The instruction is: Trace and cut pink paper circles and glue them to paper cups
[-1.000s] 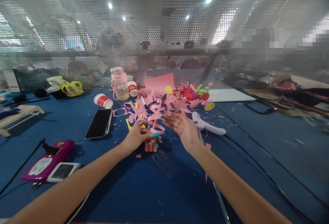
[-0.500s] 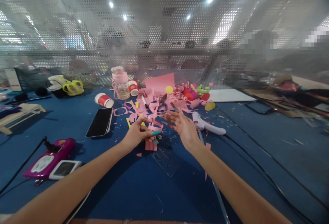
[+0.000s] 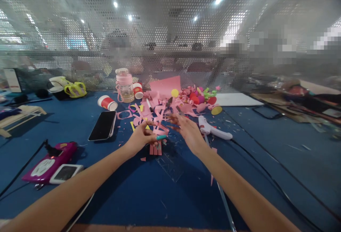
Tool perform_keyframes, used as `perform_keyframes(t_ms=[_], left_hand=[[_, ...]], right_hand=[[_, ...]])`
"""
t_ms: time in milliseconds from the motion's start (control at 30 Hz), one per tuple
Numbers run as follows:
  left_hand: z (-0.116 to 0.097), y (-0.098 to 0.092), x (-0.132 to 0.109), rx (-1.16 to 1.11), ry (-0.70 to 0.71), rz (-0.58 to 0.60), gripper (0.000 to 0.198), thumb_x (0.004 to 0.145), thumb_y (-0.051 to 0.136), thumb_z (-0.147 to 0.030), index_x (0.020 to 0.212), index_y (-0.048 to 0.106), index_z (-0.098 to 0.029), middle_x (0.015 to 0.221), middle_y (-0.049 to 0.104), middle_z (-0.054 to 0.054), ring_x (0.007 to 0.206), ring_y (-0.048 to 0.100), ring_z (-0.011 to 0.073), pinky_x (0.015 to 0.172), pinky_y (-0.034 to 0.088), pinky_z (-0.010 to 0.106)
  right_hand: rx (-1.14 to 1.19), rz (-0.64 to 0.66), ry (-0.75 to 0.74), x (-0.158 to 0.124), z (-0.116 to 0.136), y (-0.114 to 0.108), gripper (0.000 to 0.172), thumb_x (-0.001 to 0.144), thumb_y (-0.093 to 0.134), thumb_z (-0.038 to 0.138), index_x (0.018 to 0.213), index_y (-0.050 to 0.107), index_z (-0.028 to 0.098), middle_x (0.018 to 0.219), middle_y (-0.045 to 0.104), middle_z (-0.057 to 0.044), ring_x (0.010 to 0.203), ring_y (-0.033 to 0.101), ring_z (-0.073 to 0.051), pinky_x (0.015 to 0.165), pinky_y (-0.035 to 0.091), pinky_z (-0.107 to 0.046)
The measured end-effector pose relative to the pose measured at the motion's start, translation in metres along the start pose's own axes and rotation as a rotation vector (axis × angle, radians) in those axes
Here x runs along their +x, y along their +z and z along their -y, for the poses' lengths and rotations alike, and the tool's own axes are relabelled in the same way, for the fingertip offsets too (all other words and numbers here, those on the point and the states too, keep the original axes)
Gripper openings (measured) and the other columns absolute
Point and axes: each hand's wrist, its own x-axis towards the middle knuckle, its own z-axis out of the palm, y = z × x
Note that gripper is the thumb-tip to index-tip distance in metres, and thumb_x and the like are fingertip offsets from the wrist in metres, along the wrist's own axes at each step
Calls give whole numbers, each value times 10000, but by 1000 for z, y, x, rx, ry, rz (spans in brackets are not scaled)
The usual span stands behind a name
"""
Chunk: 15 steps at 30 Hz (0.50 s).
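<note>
My left hand (image 3: pixel 141 136) is closed in a pinch at the near side of a curled pink paper strip (image 3: pixel 161 130), which stands up in a loop. A long teal tip (image 3: pixel 161 137) shows at my left thumb, apparently a fingernail. To the right of the strip, my right hand (image 3: pixel 188 131) is open, palm turned partly down, its fingers apart and holding nothing. Below the left fingers lie short pink paper strips (image 3: pixel 155 149) side by side. A clear ruler (image 3: pixel 170 166) lies just nearer to me.
Pink paper scraps and a pink sheet (image 3: pixel 166 86) fill the back middle. A white glue gun (image 3: pixel 215 131) with a cord lies right. Left are a phone (image 3: pixel 103 126), a paper cup (image 3: pixel 107 103), a bottle (image 3: pixel 124 86) and a magenta box (image 3: pixel 50 164). A perforated screen (image 3: pixel 170 29) stands behind.
My right hand has turned its palm further down and shifted slightly left, toward the paper loop. The left hand keeps its pinch almost in place.
</note>
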Motion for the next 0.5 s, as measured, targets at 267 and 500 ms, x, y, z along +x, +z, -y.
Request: perform_keyframes(t_ms=[267,500], left_hand=[[5,5,-5,70,-33,146,531,602,775,-262,993,427,-170,496,625,-49,408,597,128,422,473,200],[-1,-7,1,219,132,-350,538,673,710,-244,1104,399,-156,560,638,-41,501,642,139,519,522,223]], right_hand=[[-12,-1,71,-1,0,3,368,567,790,358,878,680,196,969,707,-42,938,642,-209,826,505,-338],[-107,-381,-146,11,1,-19,321,662,670,527,725,637,214,784,694,-23,774,647,-191,737,511,-331]])
